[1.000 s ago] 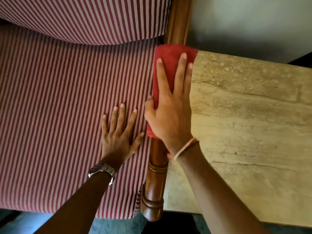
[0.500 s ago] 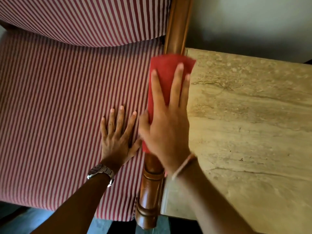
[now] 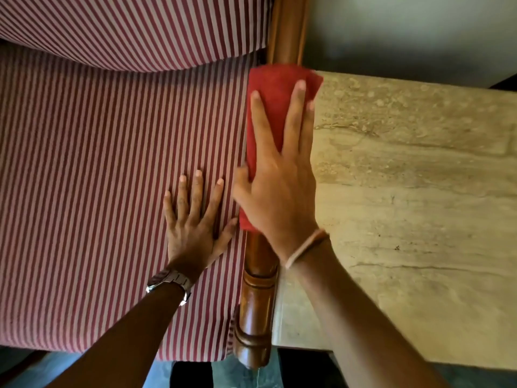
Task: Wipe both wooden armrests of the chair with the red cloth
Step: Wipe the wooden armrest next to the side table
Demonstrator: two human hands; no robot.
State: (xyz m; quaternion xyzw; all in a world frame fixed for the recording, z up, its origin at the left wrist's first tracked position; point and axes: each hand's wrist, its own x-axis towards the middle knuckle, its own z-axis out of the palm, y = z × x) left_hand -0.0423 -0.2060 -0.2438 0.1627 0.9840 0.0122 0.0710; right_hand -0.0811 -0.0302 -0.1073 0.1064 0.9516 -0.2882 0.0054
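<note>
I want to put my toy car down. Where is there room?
The beige stone tabletop right of the wooden armrest is bare. So is the striped seat cushion left of the left hand. The armrest is crowded: the right hand presses the red cloth there.

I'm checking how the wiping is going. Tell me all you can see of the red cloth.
The red cloth looks soft and plain, folded into a long pad. It lies lengthwise along the wooden armrest, covering its far part, pressed flat under the right hand, whose fingers spread over it. Its right edge overhangs the stone tabletop.
</note>
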